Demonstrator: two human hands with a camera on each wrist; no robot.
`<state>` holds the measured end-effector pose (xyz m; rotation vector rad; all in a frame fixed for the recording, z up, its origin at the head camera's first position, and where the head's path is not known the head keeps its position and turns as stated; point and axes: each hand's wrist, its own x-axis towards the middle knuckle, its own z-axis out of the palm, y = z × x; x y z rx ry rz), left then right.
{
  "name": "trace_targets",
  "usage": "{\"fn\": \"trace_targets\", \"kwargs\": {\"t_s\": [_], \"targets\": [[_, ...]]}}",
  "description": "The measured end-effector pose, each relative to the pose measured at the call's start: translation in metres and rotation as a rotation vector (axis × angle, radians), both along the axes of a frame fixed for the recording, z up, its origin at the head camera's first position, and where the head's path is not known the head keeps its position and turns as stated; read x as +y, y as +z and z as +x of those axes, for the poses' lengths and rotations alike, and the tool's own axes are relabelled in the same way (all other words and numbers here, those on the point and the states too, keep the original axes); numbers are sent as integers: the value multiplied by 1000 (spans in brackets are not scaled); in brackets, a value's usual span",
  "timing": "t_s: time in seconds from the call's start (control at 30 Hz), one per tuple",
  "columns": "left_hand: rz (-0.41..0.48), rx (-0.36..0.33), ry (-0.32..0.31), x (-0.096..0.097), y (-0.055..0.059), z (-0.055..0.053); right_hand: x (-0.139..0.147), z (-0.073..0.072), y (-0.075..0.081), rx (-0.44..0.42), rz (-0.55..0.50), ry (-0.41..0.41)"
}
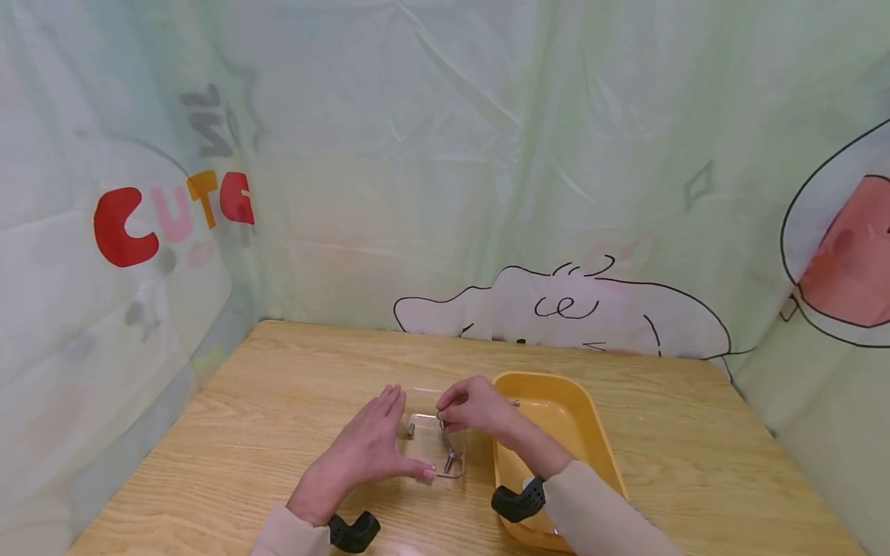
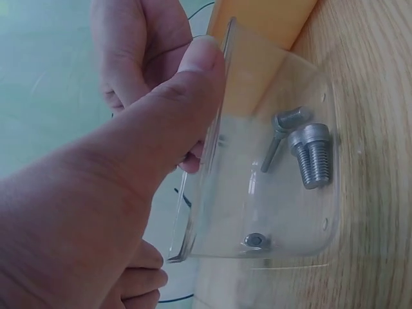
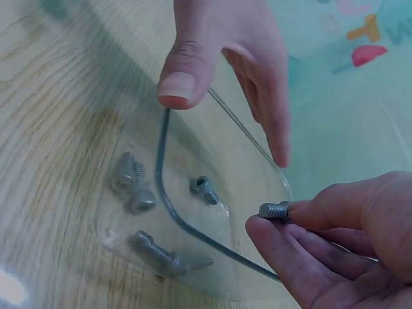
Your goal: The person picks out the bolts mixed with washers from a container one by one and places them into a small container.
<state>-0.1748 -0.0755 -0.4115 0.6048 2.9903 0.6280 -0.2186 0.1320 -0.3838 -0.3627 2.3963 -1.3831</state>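
Note:
A clear plastic box rests on the table between the hands. My left hand spans its left side, fingers extended along the far part and thumb touching the near rim. Over the box, my right hand pinches a short silver bolt between thumb and fingertips, its threaded end showing. Several metal bolts lie on the box floor: two thick socket-head bolts side by side, a bolt with a thin shank beside them, and a lone bolt near one end.
A yellow-orange tray stands right of the box, beneath my right forearm. A small metal piece shows at its left edge, and a small white item is partly hidden by the wrist camera. A printed curtain hangs behind the wooden table.

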Motion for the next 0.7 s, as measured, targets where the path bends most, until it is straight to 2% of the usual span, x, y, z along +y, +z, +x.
{"fn": "trace_targets", "kwargs": {"t_s": [0.33, 0.7], "targets": [[11, -17, 2, -2, -2, 2, -6, 2, 0, 16, 40, 28], [5, 0, 1, -1, -2, 3, 1, 1, 1, -1, -22, 45]]}}
